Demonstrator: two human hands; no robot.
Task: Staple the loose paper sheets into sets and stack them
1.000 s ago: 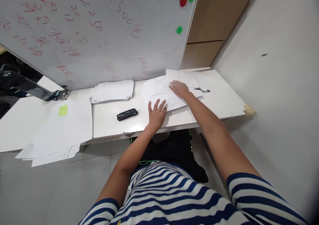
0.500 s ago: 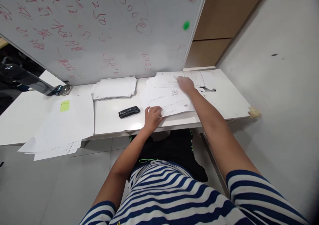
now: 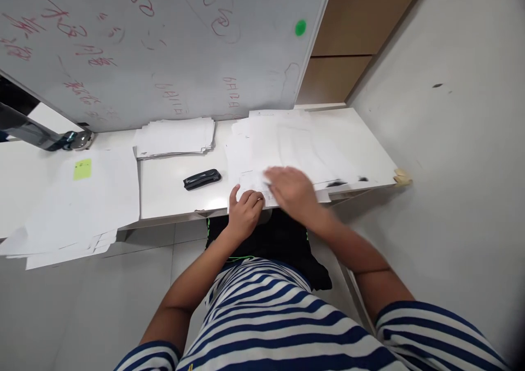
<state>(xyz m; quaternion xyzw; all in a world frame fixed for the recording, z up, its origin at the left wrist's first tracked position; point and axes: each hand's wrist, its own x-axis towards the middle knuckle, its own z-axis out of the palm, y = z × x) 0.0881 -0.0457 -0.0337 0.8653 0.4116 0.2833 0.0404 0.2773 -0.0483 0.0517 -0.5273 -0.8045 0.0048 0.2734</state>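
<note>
A spread of loose white paper sheets (image 3: 262, 141) lies on the white desk by the whiteboard, its top sheet looking mostly blank with faint marks. My left hand (image 3: 245, 213) is at the near left edge of these papers, fingers curled over the edge and little finger raised apart; its thumb is hidden. Over the near part of the papers is my right hand (image 3: 293, 193), slightly smeared by motion, fingers stretched out to the left. Whether its palm touches the paper is hidden. A black stapler (image 3: 202, 179) rests on the desk, left of the papers.
A neat paper stack (image 3: 174, 137) lies behind the stapler. Further left, more sheets (image 3: 77, 207) with a yellow-green sticky note (image 3: 82, 168) overhang the desk edge. A whiteboard (image 3: 262, 53) with red writing stands behind; a dark bottle (image 3: 30, 127) lies far left.
My right hand has come from the papers' far edge toward me and left. The stamped page is out of sight, and a blanker sheet lies on top. My left hand stays at the near edge.
</note>
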